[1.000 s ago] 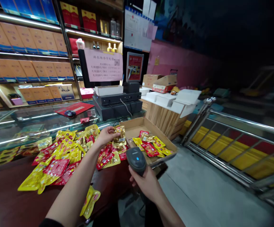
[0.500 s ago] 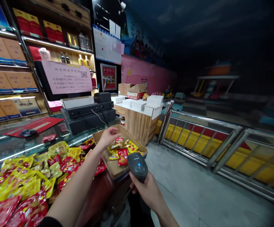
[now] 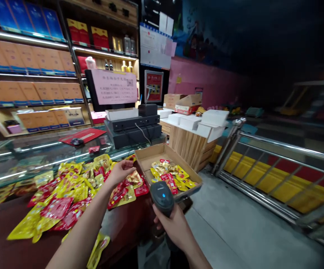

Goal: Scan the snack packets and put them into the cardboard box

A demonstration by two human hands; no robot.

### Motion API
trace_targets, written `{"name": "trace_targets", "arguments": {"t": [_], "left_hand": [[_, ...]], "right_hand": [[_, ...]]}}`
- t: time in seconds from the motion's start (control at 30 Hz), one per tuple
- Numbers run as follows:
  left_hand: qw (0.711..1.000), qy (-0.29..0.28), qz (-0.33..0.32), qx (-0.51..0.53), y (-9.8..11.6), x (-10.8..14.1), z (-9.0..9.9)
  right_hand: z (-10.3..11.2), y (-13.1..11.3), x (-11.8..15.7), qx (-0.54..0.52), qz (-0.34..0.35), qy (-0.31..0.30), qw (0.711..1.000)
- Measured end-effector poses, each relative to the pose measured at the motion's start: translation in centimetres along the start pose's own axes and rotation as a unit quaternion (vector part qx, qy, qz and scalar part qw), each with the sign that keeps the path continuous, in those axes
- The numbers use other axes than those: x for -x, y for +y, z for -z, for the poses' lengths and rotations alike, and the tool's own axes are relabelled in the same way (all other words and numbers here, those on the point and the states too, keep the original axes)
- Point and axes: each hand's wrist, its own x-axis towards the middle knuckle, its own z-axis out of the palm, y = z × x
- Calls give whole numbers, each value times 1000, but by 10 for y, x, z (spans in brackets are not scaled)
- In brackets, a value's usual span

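Observation:
My right hand (image 3: 171,224) is wrapped round a dark barcode scanner (image 3: 162,197) with a lit blue light, in front of the cardboard box's near edge. My left hand (image 3: 122,171) is over the packets just left of the box, fingers apart and slightly curled, with nothing seen in it. Red, yellow and gold snack packets (image 3: 75,186) lie heaped on the dark red counter. Inside the open cardboard box (image 3: 148,155) are several more packets (image 3: 169,179).
Behind the counter's glass part stand a monitor with a pink sign (image 3: 114,87) and black devices (image 3: 135,130). A mouse (image 3: 77,141) is on a red mat. Wooden cabinet (image 3: 188,144) and metal railing (image 3: 276,147) stand to the right, shelves of boxes at the left.
The view has turned left, so the counter and box appear further right. My left hand has moved from over the box to the packets left of it. The scanner stays in my right hand.

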Motion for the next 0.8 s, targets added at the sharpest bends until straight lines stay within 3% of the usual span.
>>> {"name": "trace_targets", "arguments": {"t": [0.17,0.3,0.47,0.7,0.8], "left_hand": [[990,64,28,-119,-26,37,57],[976,92,40,-194,-45,63,76],[958,69,28,-277,-50,87,62],[870,77,11,-487,-55,100,26],[863,81,11,-499,-54,98,24]], "right_hand": [[-42,6,-15,-2,5,-58,998],[-66,11,-22,2,5,-85,996],[-81,20,-28,17,1,-112,994],[-82,19,-32,34,-9,-106,994],[-80,17,-31,39,-13,-96,995]]}}
